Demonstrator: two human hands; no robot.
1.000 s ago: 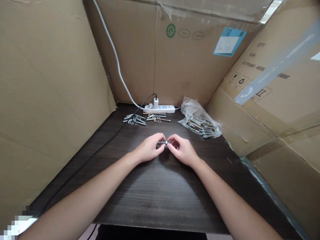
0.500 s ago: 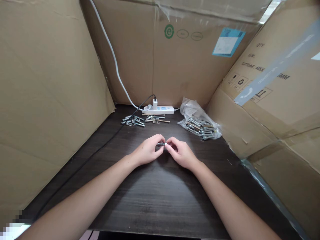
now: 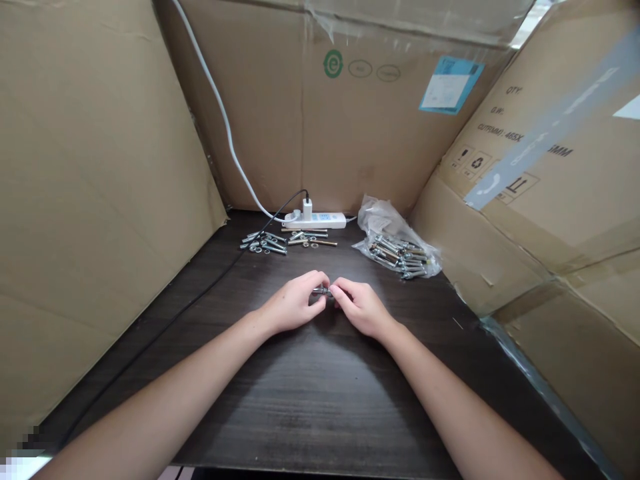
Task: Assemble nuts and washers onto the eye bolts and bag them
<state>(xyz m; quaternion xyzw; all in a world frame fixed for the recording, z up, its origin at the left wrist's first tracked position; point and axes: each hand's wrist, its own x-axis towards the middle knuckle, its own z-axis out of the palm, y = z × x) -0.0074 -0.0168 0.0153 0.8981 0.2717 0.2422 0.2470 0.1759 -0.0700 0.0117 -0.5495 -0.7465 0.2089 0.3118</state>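
Left hand: your fingers clamped on slim silver metal bolt, between hands over dark-brown wood-grain bench. Right hand: fingers pinching its end. Hold left steady, bolt straight.

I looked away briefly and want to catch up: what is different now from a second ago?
The right hand has edged toward the left hand; its fingertips now mostly hide the bright nut-like piece at the end of the bolt. No release shows: the left hand still grips the bolt. The loose bolts, plastic bag and power strip stayed put.
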